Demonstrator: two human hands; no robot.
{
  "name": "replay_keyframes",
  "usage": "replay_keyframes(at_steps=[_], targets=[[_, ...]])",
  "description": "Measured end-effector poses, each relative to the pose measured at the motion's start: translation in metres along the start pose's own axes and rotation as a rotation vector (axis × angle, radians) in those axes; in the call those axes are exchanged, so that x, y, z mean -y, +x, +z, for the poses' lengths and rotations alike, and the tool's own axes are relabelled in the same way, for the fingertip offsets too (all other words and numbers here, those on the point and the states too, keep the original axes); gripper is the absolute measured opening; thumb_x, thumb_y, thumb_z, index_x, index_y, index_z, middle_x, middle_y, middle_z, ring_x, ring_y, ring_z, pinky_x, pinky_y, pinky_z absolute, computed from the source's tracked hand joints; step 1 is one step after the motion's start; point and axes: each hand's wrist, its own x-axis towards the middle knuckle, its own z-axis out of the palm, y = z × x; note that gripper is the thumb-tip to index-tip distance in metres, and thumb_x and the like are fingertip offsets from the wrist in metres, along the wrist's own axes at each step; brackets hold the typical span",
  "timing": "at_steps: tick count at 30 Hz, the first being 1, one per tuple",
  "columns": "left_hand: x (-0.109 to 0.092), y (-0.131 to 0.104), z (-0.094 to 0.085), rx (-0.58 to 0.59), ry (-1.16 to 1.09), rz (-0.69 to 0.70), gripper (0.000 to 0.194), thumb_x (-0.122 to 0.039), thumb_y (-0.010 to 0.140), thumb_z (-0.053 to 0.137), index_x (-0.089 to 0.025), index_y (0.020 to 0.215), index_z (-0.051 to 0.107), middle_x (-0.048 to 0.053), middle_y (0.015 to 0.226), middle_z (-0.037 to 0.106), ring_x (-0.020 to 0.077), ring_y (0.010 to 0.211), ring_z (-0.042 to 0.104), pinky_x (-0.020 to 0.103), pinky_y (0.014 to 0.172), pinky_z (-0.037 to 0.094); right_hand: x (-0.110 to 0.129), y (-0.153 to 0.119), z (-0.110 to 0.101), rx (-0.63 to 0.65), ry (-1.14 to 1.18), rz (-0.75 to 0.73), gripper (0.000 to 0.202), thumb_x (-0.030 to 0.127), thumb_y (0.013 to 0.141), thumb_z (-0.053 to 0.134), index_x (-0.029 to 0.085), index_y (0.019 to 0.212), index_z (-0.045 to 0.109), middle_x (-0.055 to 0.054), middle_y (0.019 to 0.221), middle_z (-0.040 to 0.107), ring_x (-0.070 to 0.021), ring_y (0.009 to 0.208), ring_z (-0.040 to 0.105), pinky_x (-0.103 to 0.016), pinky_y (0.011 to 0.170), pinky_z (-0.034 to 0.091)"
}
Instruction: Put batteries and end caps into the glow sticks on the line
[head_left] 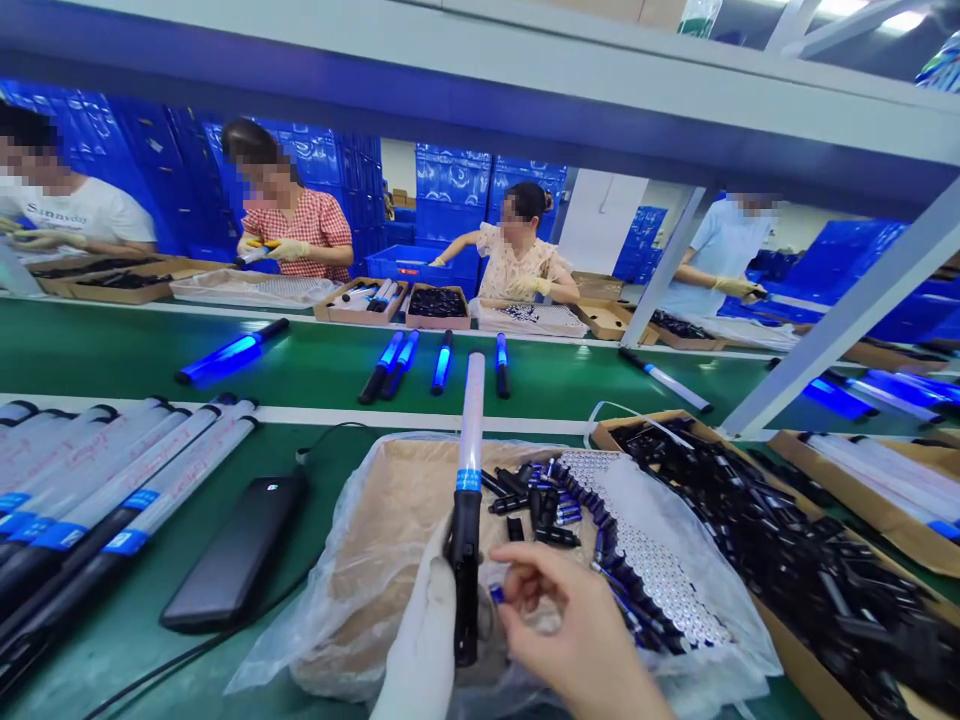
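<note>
My left hand (424, 635), in a white glove, is closed around the black handle of a light stick (469, 530) standing nearly upright, its whitish tube and blue band at the top. My bare right hand (566, 620) is just right of the handle, thumb and finger pinched on a small blue battery (496, 594); most of it is hidden by the fingers. Below both hands lies a plastic-lined tray (390, 500). Rows of batteries (645, 540) stand in its right side, with loose black plastic parts (536, 500) beside them.
Finished-looking light sticks (150, 490) lie at left beside a black power bank (236, 550) with a cable. A box of black parts (795, 550) is at right. Lit sticks (442, 365) lie on the green conveyor (330, 340). Several co-workers sit beyond, and a metal frame (480, 60) crosses overhead.
</note>
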Motion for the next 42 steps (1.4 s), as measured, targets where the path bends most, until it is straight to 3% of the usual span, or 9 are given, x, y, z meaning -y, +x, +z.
replay_keyframes(at_steps=[4, 8, 12, 18, 23, 29, 33, 36, 42], targets=[[0.001, -0.001, 0.001, -0.050, 0.059, 0.038, 0.046, -0.043, 0.093, 0.049, -0.021, 0.133, 0.051, 0.012, 0.139, 0.048, 0.0242, 0.121, 0.052, 0.048, 0.103, 0.044, 0.012, 0.000, 0.036, -0.145, 0.026, -0.050, 0.037, 0.008, 0.069, 0.056, 0.021, 0.102, 0.066, 0.003, 0.073, 0.063, -0.0069, 0.062, 0.060, -0.014, 0.060, 0.049], [0.004, -0.001, -0.001, -0.041, 0.100, 0.039, 0.050, -0.046, 0.094, 0.047, -0.022, 0.138, 0.046, 0.013, 0.142, 0.046, 0.0255, 0.124, 0.050, 0.050, 0.105, 0.041, 0.018, 0.001, 0.048, -0.304, -0.092, -0.222, 0.028, 0.005, 0.072, 0.054, 0.020, 0.091, 0.067, 0.002, 0.073, 0.063, -0.0074, 0.060, 0.060, -0.014, 0.059, 0.050], [0.011, -0.002, -0.005, -0.019, 0.136, 0.014, 0.049, -0.047, 0.093, 0.047, -0.024, 0.136, 0.049, 0.012, 0.141, 0.047, 0.0247, 0.124, 0.051, 0.048, 0.105, 0.043, 0.015, -0.005, 0.041, -0.215, -0.164, -0.405, 0.016, 0.011, 0.083, 0.055, 0.019, 0.090, 0.067, -0.004, 0.085, 0.066, -0.0114, 0.079, 0.066, -0.016, 0.072, 0.055], [0.011, -0.003, -0.005, -0.009, 0.174, -0.002, 0.048, -0.047, 0.093, 0.047, -0.023, 0.134, 0.050, 0.011, 0.137, 0.052, 0.0239, 0.120, 0.054, 0.047, 0.103, 0.044, 0.003, -0.015, 0.027, -0.052, -0.281, -0.565, 0.025, 0.009, 0.079, 0.065, 0.018, 0.100, 0.071, -0.007, 0.103, 0.067, -0.0149, 0.095, 0.066, -0.017, 0.086, 0.055], [0.005, -0.002, -0.004, -0.023, 0.208, 0.025, 0.048, -0.045, 0.094, 0.047, -0.023, 0.136, 0.048, 0.012, 0.140, 0.048, 0.0249, 0.122, 0.051, 0.048, 0.104, 0.043, 0.006, -0.011, 0.021, -0.022, -0.325, -0.458, 0.026, 0.005, 0.074, 0.070, 0.018, 0.097, 0.072, -0.007, 0.101, 0.065, -0.0164, 0.091, 0.065, -0.021, 0.081, 0.056], [0.001, -0.002, -0.003, -0.028, 0.246, 0.075, 0.043, -0.041, 0.093, 0.050, -0.023, 0.133, 0.052, 0.011, 0.141, 0.047, 0.0247, 0.125, 0.049, 0.049, 0.105, 0.041, 0.008, -0.008, 0.015, 0.033, -0.323, -0.440, 0.023, 0.006, 0.081, 0.057, 0.020, 0.095, 0.069, -0.004, 0.091, 0.065, -0.0150, 0.084, 0.064, -0.023, 0.075, 0.054], [-0.006, 0.002, -0.003, -0.004, 0.276, 0.103, 0.046, -0.042, 0.093, 0.050, -0.024, 0.135, 0.050, 0.011, 0.143, 0.046, 0.0257, 0.127, 0.048, 0.049, 0.107, 0.040, 0.001, -0.008, 0.018, -0.067, -0.064, -0.202, 0.016, 0.023, 0.088, 0.052, 0.018, 0.100, 0.062, -0.005, 0.088, 0.065, -0.0140, 0.078, 0.065, -0.023, 0.071, 0.054], [-0.010, 0.011, -0.003, 0.044, 0.307, 0.118, 0.052, -0.044, 0.093, 0.049, -0.023, 0.140, 0.044, 0.013, 0.144, 0.044, 0.0263, 0.128, 0.048, 0.051, 0.108, 0.039, -0.010, -0.004, 0.022, -0.116, 0.262, 0.028, 0.039, 0.043, 0.093, 0.046, 0.016, 0.120, 0.053, -0.009, 0.097, 0.065, -0.0146, 0.080, 0.066, -0.025, 0.074, 0.055], [0.001, 0.029, -0.009, 0.150, 0.405, 0.109, 0.060, -0.046, 0.093, 0.042, -0.019, 0.147, 0.034, 0.010, 0.150, 0.040, 0.0216, 0.141, 0.035, 0.040, 0.121, 0.023, -0.021, 0.005, 0.024, -0.087, 0.360, 0.123, 0.046, 0.050, 0.085, 0.056, 0.015, 0.115, 0.058, -0.011, 0.101, 0.064, -0.0193, 0.091, 0.064, -0.032, 0.084, 0.053]])
